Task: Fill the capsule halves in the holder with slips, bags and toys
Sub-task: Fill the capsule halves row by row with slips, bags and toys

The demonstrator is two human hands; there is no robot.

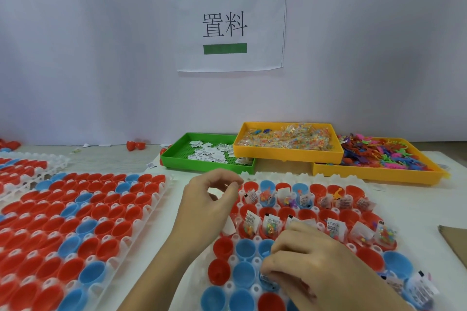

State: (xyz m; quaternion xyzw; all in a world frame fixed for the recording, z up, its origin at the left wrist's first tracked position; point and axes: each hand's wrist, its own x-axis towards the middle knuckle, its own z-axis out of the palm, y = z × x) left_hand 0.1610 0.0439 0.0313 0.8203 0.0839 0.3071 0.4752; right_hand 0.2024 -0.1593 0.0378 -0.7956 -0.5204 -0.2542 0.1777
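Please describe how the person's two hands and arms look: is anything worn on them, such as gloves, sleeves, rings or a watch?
Both hands are bare. The left hand and the right hand wear no gloves, and no ring shows on the visible fingers. The forearms that enter from the bottom edge are bare too: no sleeve, watch or bracelet appears in the visible part. Fingernails look short and unpainted.

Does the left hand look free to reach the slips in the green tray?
Probably yes: the left hand hovers just before the green tray, nothing visible between it and the slips.
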